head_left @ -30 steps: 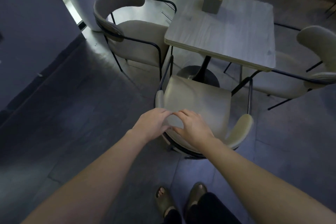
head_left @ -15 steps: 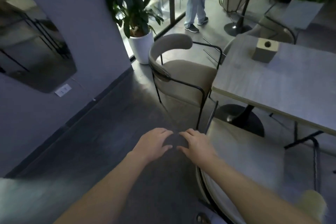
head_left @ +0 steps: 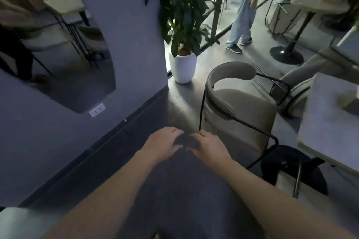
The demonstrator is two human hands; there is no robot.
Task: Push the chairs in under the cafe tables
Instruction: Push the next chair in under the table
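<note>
My left hand point(head_left: 165, 144) – fingers spread, empty, over bare floor | my right hand point(head_left: 210, 146) – spread and empty too, just beside the left | beige chair point(head_left: 239, 110) just ahead-right, its seat toward the cafe table point(head_left: 330, 128) at right

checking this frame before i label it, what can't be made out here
All in the head view:
- Grey cafe table: cut off by the right edge; the thing on it is blurred.
- Near beige chair: only a seat corner and black arm rail show; the bottom edge and right forearm hide the rest.
- Standing person: cut off above the chest by the top edge.
- Left hand and right hand: palms face down, undersides hidden.
</note>
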